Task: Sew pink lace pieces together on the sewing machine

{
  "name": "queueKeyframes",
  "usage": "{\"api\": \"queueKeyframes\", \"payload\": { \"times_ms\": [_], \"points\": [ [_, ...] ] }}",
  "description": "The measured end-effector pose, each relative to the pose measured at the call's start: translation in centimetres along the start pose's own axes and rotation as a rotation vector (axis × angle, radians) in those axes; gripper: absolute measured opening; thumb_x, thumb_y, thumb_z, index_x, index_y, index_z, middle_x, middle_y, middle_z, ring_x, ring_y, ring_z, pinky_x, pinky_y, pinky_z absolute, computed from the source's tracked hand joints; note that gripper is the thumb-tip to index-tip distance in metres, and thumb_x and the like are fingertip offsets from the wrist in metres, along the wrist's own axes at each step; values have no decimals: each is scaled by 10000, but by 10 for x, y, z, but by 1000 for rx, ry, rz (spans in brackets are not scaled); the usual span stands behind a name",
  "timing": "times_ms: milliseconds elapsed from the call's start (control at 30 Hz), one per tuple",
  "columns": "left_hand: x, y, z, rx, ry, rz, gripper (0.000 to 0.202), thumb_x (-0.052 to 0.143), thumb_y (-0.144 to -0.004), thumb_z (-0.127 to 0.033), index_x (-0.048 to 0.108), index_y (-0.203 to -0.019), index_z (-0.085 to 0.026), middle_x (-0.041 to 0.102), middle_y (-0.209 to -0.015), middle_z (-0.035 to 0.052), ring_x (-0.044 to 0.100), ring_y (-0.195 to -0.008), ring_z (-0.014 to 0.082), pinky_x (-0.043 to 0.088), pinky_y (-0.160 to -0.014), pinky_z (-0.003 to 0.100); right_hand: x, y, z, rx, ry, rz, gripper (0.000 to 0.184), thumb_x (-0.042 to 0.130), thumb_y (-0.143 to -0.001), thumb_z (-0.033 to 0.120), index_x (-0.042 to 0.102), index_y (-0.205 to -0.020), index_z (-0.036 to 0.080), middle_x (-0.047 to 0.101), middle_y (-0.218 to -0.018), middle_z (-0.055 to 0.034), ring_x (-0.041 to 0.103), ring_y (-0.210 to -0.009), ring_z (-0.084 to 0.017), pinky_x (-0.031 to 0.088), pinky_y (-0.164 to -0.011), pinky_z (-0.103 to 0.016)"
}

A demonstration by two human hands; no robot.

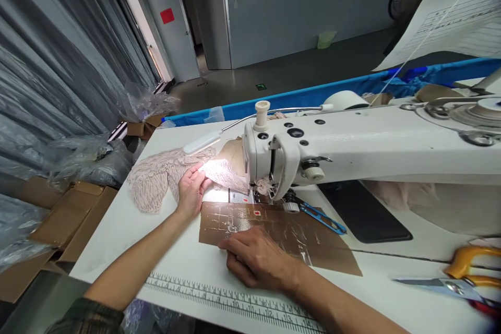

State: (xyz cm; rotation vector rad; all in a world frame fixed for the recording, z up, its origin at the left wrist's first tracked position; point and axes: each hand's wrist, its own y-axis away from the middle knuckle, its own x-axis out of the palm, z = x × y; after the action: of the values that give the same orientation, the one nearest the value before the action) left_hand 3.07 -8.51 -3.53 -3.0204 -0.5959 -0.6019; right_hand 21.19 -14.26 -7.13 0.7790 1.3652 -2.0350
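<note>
Head view: a pale pink lace fabric (164, 180) is pressed flat to the white bench (117, 235) by the left hand (191, 188), its grip open and its fingers spread on the cloth, with nothing clasped. Most of the lace is spread to the left of that grip and beyond it. A lit strip of it runs rightward from the fingertips to the needle area of the white sewing machine (352, 148), just beside the hand. A slim white lamp (201, 142) is seen just beyond the left grip.

The right hand (254, 260) is laid on the near edge of a glossy brown sheet (289, 229), its fingers bent; whether the edge is pinched in that grip cannot be told. The sheet is spread from beneath the hand towards the machine and off to the right.

Blue-handled snips (323, 217) are seen beyond the right grip, near the machine's foot. Orange-handled scissors (465, 271) lie well to its right.
</note>
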Motion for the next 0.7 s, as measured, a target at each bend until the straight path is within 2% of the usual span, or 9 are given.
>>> {"api": "queueKeyframes", "payload": {
  "times_ms": [133,233,367,400,467,533,567,633,700],
  "points": [
    [1,0,1,12,-27,20,381,725,-700,-199,583,-1046,-128,676,-963,66,661,-827,122,557,-783,244,0,0,0,1,-1,-5,165,395,-840,85,537,-867,163,543,-623,15,428,-494,-112,259,-474,-263],
    [-1,-1,0,40,-104,83,360,686,-708,-215,573,-1042,-141,690,-958,75,671,-882,160,553,-825,294,0,0,0,2,-9,-15,167,400,-841,89,548,-869,160,548,-621,15,436,-492,-108,263,-471,-262],
    [-10,-1,-15,226,-574,226,319,671,-707,-236,605,-1016,-192,682,-917,66,655,-902,204,528,-795,313,-4,-2,2,11,-11,-84,184,407,-851,76,543,-945,155,545,-653,11,467,-529,-115,327,-478,-242],
    [-12,0,-22,280,-716,249,255,684,-689,-233,629,-935,-200,668,-836,53,643,-852,207,513,-766,304,-6,-3,2,26,-13,-128,210,420,-851,81,536,-1013,147,577,-732,-18,522,-609,-128,391,-519,-239],
    [-15,4,-39,384,-994,304,105,699,-653,-226,620,-720,-205,589,-664,25,593,-730,199,471,-710,291,-9,-6,0,86,-4,-201,367,469,-854,124,471,-1221,118,602,-1013,-123,593,-917,-193,517,-718,-301],
    [-15,8,-56,510,-1228,440,177,694,-651,-238,542,-570,-195,538,-632,20,549,-697,190,435,-693,287,-11,-10,-5,166,43,-214,593,517,-863,193,307,-1408,91,473,-1308,-223,465,-1240,-283,494,-946,-436],
    [-15,9,-62,558,-1274,541,244,688,-668,-253,499,-529,-185,553,-676,32,549,-726,189,427,-703,285,-10,-12,-8,209,68,-194,674,527,-872,219,224,-1459,84,397,-1394,-246,383,-1325,-309,453,-1011,-482],
    [-14,9,-68,531,-1177,746,342,674,-716,-281,437,-497,-166,605,-818,58,563,-796,183,421,-713,273,-8,-16,-17,303,89,-147,725,523,-892,259,156,-1492,82,359,-1447,-255,351,-1361,-328,423,-1042,-523],
    [-15,5,-67,326,-997,828,369,661,-761,-312,422,-527,-157,626,-878,61,567,-764,152,414,-657,246,-5,-22,-26,408,41,-109,640,488,-914,288,242,-1472,96,462,-1391,-229,472,-1275,-314,458,-1005,-513]
  ]
}}
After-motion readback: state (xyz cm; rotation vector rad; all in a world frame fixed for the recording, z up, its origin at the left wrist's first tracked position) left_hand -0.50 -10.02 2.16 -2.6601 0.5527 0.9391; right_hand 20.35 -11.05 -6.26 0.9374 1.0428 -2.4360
